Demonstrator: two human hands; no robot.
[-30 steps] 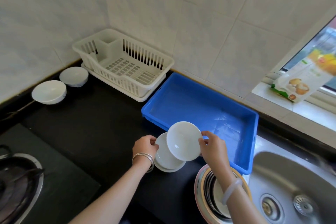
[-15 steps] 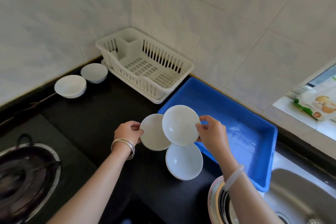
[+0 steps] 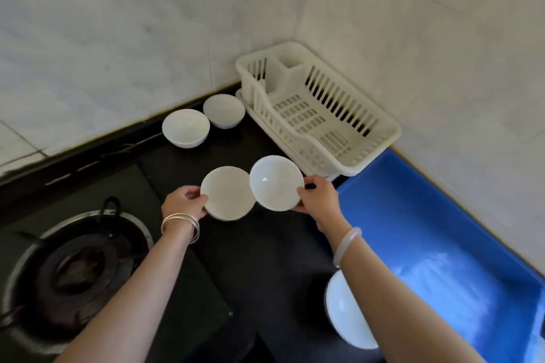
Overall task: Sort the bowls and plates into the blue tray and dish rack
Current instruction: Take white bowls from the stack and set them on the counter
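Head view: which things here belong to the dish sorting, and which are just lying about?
Job: held plate, held bowl, left back bowl, right back bowl, near bowl, dish rack, blue tray.
Lying about: gas burner, black counter.

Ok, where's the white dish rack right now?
Head view, upper right of centre: the dish rack stands empty in the corner of the tiled walls, between a white bowl on its left and the blue tray on its right.

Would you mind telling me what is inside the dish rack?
Nothing shows in the dish rack, only its slotted floor; the bottom of its corner compartment is hidden.
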